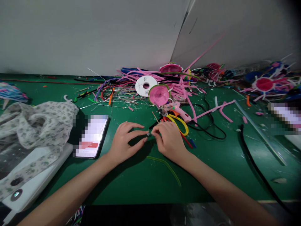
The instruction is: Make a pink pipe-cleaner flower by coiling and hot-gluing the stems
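Observation:
Over the green table, my left hand (125,141) and my right hand (167,138) meet near the middle. A tiny dark piece (149,134) lies between their fingertips, too small to make out well. The left thumb and fingers pinch at it, and the right fingers are curled together at its other side. Just below them a thin yellow-green strip (166,164) lies bent on the table. Behind my right hand are a pink glue gun (180,111) and yellow-handled scissors (184,125).
A phone (91,136) and a patterned cloth (39,125) on a white device lie left. Behind are pink fuzzy stems (131,77), a white spool (142,85) and a pink round piece (159,94). Clear sticks (261,133) and a black cord (251,163) lie right.

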`<action>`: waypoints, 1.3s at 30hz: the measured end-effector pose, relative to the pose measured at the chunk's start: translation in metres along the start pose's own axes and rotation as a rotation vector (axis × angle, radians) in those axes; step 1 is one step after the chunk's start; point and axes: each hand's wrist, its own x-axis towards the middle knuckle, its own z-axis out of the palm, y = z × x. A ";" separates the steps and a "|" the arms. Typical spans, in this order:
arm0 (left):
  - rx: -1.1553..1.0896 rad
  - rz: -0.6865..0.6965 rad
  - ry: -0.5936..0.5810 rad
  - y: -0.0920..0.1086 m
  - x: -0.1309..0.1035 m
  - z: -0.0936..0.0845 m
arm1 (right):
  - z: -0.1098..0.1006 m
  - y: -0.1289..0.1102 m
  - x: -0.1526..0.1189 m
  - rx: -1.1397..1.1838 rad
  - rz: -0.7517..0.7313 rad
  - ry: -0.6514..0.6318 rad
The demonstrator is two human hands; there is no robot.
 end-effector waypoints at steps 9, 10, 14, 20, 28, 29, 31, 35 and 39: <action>-0.012 -0.004 0.002 0.001 0.000 -0.001 | -0.008 0.004 0.001 0.111 0.055 0.006; -0.012 -0.003 0.003 0.001 0.000 0.000 | -0.007 0.002 0.001 0.116 0.033 -0.003; -0.010 -0.003 0.003 0.000 -0.001 0.000 | -0.005 -0.002 0.001 0.096 -0.007 0.001; -0.013 -0.005 0.000 0.001 0.000 0.000 | 0.000 -0.002 0.000 0.051 -0.028 0.007; -0.015 -0.007 0.001 0.001 0.000 0.000 | 0.002 -0.003 0.000 0.005 -0.045 0.006; -0.014 -0.008 0.002 0.001 0.000 0.000 | 0.002 -0.003 0.000 0.003 -0.044 0.004; -0.015 -0.010 0.002 0.001 0.000 0.000 | 0.002 -0.004 0.000 0.002 -0.039 0.003; -0.015 -0.014 -0.002 0.001 0.000 0.000 | 0.002 -0.005 0.001 0.000 -0.025 -0.007; -0.007 -0.017 -0.005 0.002 0.001 -0.001 | 0.000 0.002 0.000 0.024 0.028 -0.032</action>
